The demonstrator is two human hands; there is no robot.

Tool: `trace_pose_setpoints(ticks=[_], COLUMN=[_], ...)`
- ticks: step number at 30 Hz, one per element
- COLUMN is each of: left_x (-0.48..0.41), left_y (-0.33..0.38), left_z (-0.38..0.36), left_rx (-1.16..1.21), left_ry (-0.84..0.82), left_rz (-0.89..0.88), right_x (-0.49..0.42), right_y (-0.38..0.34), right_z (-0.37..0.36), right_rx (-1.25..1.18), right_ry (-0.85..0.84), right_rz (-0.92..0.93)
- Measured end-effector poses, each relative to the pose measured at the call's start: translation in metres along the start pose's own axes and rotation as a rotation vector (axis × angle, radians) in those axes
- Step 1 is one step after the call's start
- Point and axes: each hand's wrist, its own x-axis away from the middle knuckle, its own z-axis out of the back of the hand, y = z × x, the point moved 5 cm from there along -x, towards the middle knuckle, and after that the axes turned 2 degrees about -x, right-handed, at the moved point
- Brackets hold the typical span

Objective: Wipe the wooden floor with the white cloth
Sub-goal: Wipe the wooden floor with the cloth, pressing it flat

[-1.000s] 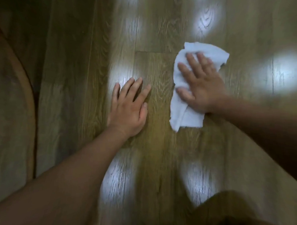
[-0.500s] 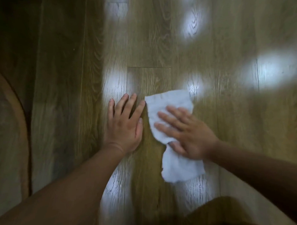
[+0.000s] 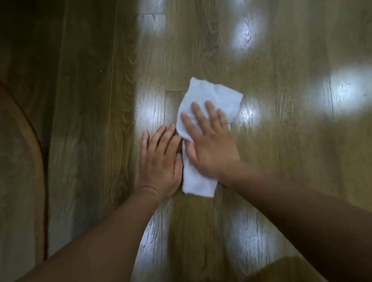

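Your right hand (image 3: pixel 211 148) lies flat and spread on the crumpled white cloth (image 3: pixel 215 97), fingers straight and pointing away from you, pressing the cloth down rather than gripping it. Your left hand (image 3: pixel 160 161) is likewise flat and relaxed, palm down on the bare brown wooden plank floor (image 3: pixel 299 168), holding nothing and apparently bracing you. The cloth lies lengthwise along the planks. Its far end sticks out past your right fingertips over a plank's end joint, and its near end pokes out beneath your right wrist.

What has just changed: the two hands have closed up. Your right thumb now lies just beside your left forefinger and thumb, with only the cloth's left edge between them. A second ago the cloth was well apart from that hand, out to the right and farther from you. Half a second ago you had drawn it in and toward you, with your fingers slanting leftward across it. Since then the cloth has gone forward again and your fingers have swung round to point straight ahead. The left hand has hardly shifted.

By the look of it this is a back-and-forth stroke in mid-course, working the strip just right of your left hand. The patch under that hand will stay unwiped until you move it.
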Motion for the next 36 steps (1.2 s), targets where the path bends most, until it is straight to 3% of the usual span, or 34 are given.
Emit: trace_pose_setpoints(ticks=[2, 4, 9, 12, 14, 19, 24, 26, 28, 32, 34, 36], left_x=[0.001, 0.002, 0.002, 0.002, 0.002, 0.001, 0.002, 0.003, 0.002, 0.002, 0.003, 0.004], left_y=[-0.001, -0.002, -0.001, -0.001, -0.001, -0.001, -0.001, -0.001, -0.001, 0.000, 0.000, 0.000], left_z=[-0.001, -0.001, -0.003, -0.002, -0.002, 0.000, 0.002, 0.001, 0.001, 0.001, 0.001, 0.002], left_rx=[0.027, 0.025, 0.027, 0.029, 0.028, 0.053, 0.064, 0.066, 0.059, 0.049, 0.064, 0.094], left_ry=[0.002, 0.007, 0.001, 0.008, 0.013, 0.042, 0.023, 0.015, 0.013, 0.007, 0.025, 0.053], left_rz=[0.012, 0.010, 0.006, 0.009, 0.010, 0.001, 0.014, 0.017, 0.014, 0.017, 0.025, 0.033], right_x=[0.043, 0.067, 0.016, -0.043, -0.069, -0.025, 0.035, 0.005, -0.037, -0.090, -0.088, -0.062], right_y=[0.005, 0.042, 0.158, 0.141, 0.094, -0.005, 0.070, 0.125, 0.159, 0.125, 0.076, 0.024], right_z=[-0.003, 0.002, 0.033, 0.035, 0.026, -0.002, 0.011, 0.025, 0.040, 0.038, 0.027, 0.010], right_rx=[0.005, 0.034, 0.113, 0.063, 0.015, 0.015, 0.103, 0.138, 0.137, 0.023, 0.002, 0.017], right_ry=[-0.058, -0.070, -0.035, 0.011, 0.045, -0.011, -0.070, -0.042, -0.017, 0.040, 0.052, 0.023], right_rz=[0.179, 0.245, -0.073, -0.332, -0.367, 0.144, 0.413, 0.317, 0.098, -0.355, -0.313, -0.079])
